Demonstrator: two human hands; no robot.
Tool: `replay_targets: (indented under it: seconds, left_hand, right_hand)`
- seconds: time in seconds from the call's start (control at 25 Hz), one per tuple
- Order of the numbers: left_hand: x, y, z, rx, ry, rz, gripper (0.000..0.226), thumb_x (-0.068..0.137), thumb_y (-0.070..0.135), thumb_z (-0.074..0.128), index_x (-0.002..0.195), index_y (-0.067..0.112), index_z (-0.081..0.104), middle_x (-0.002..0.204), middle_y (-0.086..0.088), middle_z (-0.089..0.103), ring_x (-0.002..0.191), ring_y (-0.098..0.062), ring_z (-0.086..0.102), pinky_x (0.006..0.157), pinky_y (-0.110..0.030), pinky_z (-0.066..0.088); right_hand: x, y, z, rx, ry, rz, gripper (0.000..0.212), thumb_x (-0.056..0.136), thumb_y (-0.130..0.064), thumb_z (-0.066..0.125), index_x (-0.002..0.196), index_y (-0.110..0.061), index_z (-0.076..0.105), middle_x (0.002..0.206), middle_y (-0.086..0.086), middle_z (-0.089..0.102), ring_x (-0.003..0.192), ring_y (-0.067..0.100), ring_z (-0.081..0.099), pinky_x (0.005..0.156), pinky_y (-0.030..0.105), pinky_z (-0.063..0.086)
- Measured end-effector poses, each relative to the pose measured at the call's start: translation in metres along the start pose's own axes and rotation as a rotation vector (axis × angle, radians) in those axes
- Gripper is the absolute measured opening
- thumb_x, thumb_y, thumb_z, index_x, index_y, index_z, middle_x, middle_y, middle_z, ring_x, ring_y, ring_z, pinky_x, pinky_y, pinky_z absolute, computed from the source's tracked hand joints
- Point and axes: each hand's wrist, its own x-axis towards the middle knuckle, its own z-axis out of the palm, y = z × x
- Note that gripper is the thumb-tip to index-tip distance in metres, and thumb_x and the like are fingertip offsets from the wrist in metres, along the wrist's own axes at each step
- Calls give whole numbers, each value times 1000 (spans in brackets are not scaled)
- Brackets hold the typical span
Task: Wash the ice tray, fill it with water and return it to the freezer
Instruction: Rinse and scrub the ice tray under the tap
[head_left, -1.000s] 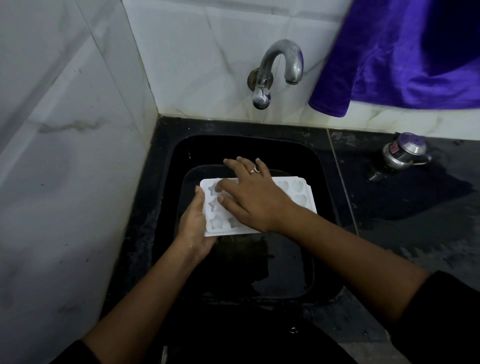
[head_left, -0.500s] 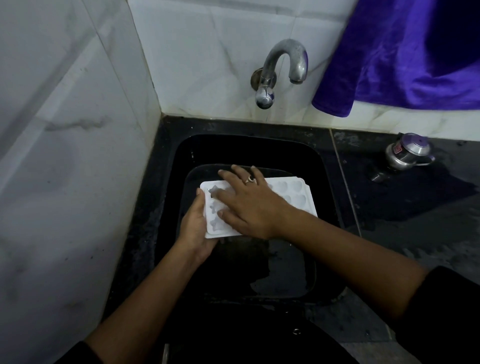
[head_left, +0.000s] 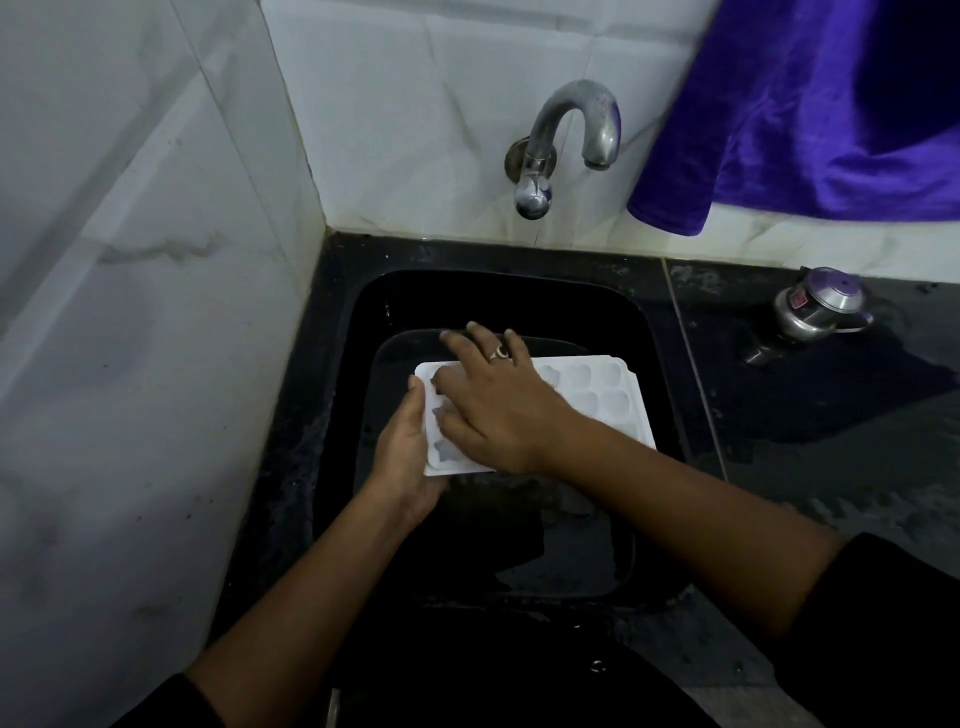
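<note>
The left hand (head_left: 410, 452) gripped the near-left edge of the white ice tray (head_left: 597, 395), steadying it above the black sink (head_left: 660, 364), so the right hand (head_left: 498, 410), fingers spread flat, could rub its moulds clean.

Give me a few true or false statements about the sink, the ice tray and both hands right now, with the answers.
1. The left hand holds the ice tray by its left edge. True.
2. Water is running from the tap. False: no stream shows.
3. The right hand lies flat on the tray's moulds. True.
4. The tray rests on the counter. False: it is held over the sink.
5. The cloth hanging on the right is red. False: it is purple.
</note>
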Motion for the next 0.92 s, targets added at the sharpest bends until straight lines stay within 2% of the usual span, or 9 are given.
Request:
replay_targets:
  seconds: [0.12,0.24,0.32,0.4,0.48,0.56,0.68,0.76,0.92]
  left_hand:
    - [0,3,-2,-3,-22,-19,57,111,49,32,119,7,68,102,-14,80,86,-23,79,64,-33,64]
    - [1,-1,-1,20,-10,3,54,110,48,35,122,7,69,105,-15,80,87,-22,79,67,-33,65]
    - [4,1,-4,-20,-8,-2,55,110,50,36,125,8,68,114,-17,78,92,-25,79,68,-36,65]
    - [4,3,-5,-15,-18,-17,57,110,51,34,124,7,67,110,-16,79,91,-24,79,66,-35,64]
    - [6,-1,-5,26,-12,-9,55,110,49,35,121,6,68,103,-15,80,88,-22,79,67,-34,65]
    - [8,-4,-3,26,2,-6,55,108,51,39,128,8,68,110,-15,79,93,-24,79,69,-37,65]
    - [14,5,-8,15,50,-32,60,104,62,41,126,15,70,118,-12,77,99,-27,78,73,-43,64]
    - [17,12,-16,-40,55,-30,65,103,63,39,128,12,69,124,-15,75,104,-29,76,81,-44,64]
    - [21,4,-17,-42,12,-27,68,105,62,37,139,9,62,131,-18,71,115,-32,72,89,-45,62]
  right_hand:
    - [-3,2,0,-19,-13,-35,59,98,-50,25,149,-28,47,168,17,22,156,40,11,123,67,8]
    - [2,0,-4,-2,24,20,60,97,-51,20,138,-26,56,167,18,25,156,40,14,122,67,10]
    - [1,-5,2,-19,7,-15,67,96,-53,18,145,-22,51,167,18,25,156,40,15,122,67,12]
    - [-3,2,4,-32,-13,-44,64,97,-52,19,150,-28,46,168,17,23,156,40,13,122,66,9]
    - [0,6,-2,-27,15,0,58,99,-51,20,140,-31,55,167,17,25,156,40,14,122,67,10]
    - [4,-4,-1,-32,41,47,53,101,-50,27,134,-22,58,166,16,27,156,39,17,121,67,15]
    - [-13,-21,15,-18,55,10,62,104,-50,26,156,-18,37,170,15,17,158,37,10,124,64,9]
    - [-32,-18,19,-17,55,-59,63,105,-49,26,161,-22,27,171,17,11,158,39,6,125,63,4]
    - [-19,-11,12,-23,70,-48,51,104,-48,29,145,-29,51,170,18,18,157,41,10,123,67,8]
